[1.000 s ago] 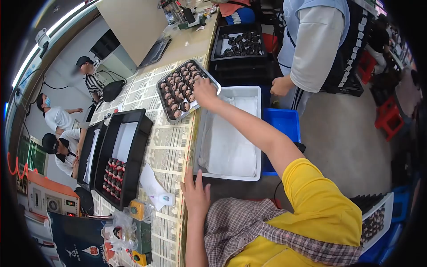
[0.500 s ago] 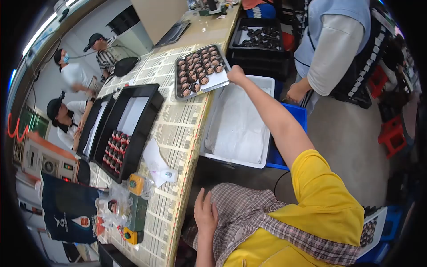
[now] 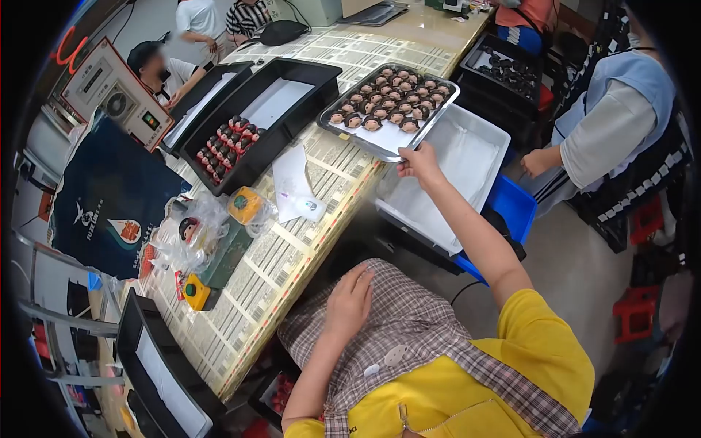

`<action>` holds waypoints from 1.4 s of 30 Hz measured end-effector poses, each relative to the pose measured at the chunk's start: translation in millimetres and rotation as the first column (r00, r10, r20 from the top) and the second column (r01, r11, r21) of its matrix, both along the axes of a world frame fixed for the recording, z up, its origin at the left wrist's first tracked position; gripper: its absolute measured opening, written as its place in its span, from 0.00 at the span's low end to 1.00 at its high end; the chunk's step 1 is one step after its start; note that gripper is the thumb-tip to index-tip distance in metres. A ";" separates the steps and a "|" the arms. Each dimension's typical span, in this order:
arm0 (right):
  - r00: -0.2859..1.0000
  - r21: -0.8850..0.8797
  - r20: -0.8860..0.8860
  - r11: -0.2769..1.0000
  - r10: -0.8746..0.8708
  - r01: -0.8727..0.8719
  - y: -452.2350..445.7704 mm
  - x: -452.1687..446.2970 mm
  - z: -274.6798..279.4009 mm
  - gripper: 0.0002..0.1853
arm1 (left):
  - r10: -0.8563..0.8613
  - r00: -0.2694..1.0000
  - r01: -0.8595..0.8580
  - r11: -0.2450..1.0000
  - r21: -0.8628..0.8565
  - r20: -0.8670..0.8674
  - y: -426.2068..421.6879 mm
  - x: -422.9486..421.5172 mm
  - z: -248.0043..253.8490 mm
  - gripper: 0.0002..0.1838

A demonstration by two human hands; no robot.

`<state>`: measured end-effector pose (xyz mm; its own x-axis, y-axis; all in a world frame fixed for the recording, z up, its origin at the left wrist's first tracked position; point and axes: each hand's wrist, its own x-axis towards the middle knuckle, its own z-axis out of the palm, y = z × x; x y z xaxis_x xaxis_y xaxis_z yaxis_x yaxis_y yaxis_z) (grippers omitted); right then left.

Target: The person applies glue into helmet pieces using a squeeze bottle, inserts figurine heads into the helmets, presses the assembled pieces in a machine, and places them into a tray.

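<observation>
Handling the metal tray (image 3: 374, 149) at the near edge of the tabletop (image 3: 292, 252), I'd next keep it level: right hand (image 3: 422, 166) pinching its rim, left hand (image 3: 349, 301) empty.

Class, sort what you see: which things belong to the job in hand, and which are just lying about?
Job in hand, judging by the grip:
right hand, holding the tray's edge
metal tray
small dark-haired heads, inside the tray

Seemingly just lying about on the table:
white sheet
clear plastic bag
</observation>
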<state>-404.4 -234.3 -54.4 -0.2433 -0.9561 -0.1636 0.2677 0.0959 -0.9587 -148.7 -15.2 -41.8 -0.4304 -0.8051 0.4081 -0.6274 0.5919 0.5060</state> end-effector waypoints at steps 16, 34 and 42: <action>0.910 0.050 -0.244 0.933 -0.334 0.356 -75.9 -175.8 -9.4 0.28 | 0.201 0.980 -0.194 0.948 -0.252 0.002 -68.1 44.6 91.6 0.12; 0.989 0.071 -0.077 0.989 -0.127 0.132 -93.0 -186.4 -4.6 0.11 | 0.591 0.591 -0.488 0.804 -0.340 0.549 -329.0 83.4 73.8 0.13; 0.987 0.092 0.133 0.991 0.090 -0.102 -24.7 -156.2 7.2 0.16 | 0.593 0.601 -0.517 0.800 -0.305 0.536 -358.2 93.3 66.1 0.13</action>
<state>-560.6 -259.0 -47.1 -0.1221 -0.9518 -0.2814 0.3729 0.2188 -0.9017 -55.3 -373.4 24.4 -0.0912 -0.9375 0.3359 -0.9915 0.0541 -0.1180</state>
